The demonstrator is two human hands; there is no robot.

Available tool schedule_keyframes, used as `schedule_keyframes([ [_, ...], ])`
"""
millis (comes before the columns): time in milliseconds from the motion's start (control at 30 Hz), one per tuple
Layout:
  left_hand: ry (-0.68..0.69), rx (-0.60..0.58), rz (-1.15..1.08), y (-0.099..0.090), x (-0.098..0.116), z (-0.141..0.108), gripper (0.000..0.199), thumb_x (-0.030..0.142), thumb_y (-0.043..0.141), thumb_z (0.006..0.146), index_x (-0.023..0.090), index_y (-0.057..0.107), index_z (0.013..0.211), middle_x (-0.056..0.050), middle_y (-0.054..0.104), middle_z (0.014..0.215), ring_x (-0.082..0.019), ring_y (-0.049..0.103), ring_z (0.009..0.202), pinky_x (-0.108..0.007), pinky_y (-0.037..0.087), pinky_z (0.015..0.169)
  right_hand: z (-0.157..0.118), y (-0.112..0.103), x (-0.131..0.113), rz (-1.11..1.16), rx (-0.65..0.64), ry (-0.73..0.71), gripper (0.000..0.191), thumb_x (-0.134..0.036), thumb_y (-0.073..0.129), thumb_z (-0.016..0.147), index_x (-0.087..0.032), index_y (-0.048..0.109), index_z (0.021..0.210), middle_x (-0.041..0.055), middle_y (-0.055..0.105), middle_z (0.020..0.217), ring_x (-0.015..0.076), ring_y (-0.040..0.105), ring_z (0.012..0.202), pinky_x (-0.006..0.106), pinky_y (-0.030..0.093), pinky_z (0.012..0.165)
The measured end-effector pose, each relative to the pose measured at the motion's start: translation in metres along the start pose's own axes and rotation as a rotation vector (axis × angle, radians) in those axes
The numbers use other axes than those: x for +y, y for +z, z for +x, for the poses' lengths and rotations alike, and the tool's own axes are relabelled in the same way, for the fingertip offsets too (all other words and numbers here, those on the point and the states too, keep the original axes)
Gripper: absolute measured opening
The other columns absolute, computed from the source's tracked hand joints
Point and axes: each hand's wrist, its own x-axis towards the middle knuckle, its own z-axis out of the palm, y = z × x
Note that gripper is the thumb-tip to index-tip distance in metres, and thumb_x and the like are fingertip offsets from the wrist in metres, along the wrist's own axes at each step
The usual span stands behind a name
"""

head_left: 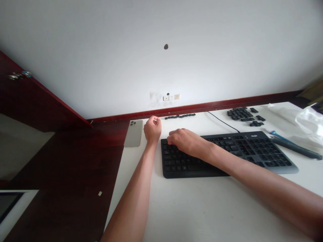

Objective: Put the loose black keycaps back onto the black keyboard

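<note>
A black keyboard [196,168] lies on the white table, with many keycaps gone from its right part. My right hand [185,140] reaches across it, closed, with the fingertips bent down at its upper left corner. What those fingertips hold or press, if anything, is hidden. Just left of the keyboard, my left hand [152,129] is curled closed above the table, and I cannot see what is inside it. A row of loose black keycaps [179,116] lies beyond my hands near the far table edge. Beside my left hand rests a pale phone [133,133], camera side up.
More loose keycaps [238,113] are heaped at the back right, near the keyboard's cable [222,120]. A long dark tool with a blue part [295,144] lies right of the keyboard, by a clear plastic bag [310,121]. The white table's [176,208] left edge drops to dark flooring.
</note>
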Motion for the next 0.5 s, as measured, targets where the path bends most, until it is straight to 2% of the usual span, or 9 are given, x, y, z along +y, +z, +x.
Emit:
schedule_keyframes([
  [200, 0.01, 0.003, -0.003, 0.0, -0.001, 0.001, 0.02, 0.031, 0.05, 0.093, 0.025, 0.067, 0.086, 0.0, 0.067, 0.071, -0.018, 0.058, 0.063, -0.026, 0.034, 0.061, 0.002, -0.002, 0.011, 0.131, -0.002, 0.012, 0.028, -0.002, 0.058, 0.086, -0.019, 0.079, 0.094, 0.0067, 0.076, 0.089, 0.0202, 0.068, 0.083, 0.029, 0.046, 0.073],
  [400, 0.019, 0.031, -0.025, 0.001, -0.002, 0.002, 0.021, 0.031, 0.049, 0.093, 0.024, 0.067, 0.085, 0.0, 0.068, 0.072, -0.017, 0.058, 0.062, -0.026, 0.033, 0.06, 0.004, -0.005, 0.01, 0.131, 0.014, 0.045, 0.025, -0.005, 0.059, 0.088, -0.018, 0.079, 0.09, 0.007, 0.077, 0.089, 0.021, 0.068, 0.084, 0.03, 0.048, 0.075],
  [500, 0.01, 0.024, -0.029, 0.001, -0.003, 0.002, 0.021, 0.031, 0.049, 0.092, 0.024, 0.067, 0.086, 0.0, 0.068, 0.072, -0.018, 0.059, 0.064, -0.026, 0.034, 0.061, 0.004, -0.006, 0.014, 0.225, 0.023, 0.043, 0.024, -0.005, 0.062, 0.085, -0.02, 0.08, 0.091, 0.0041, 0.079, 0.089, 0.0198, 0.07, 0.085, 0.029, 0.05, 0.077],
])
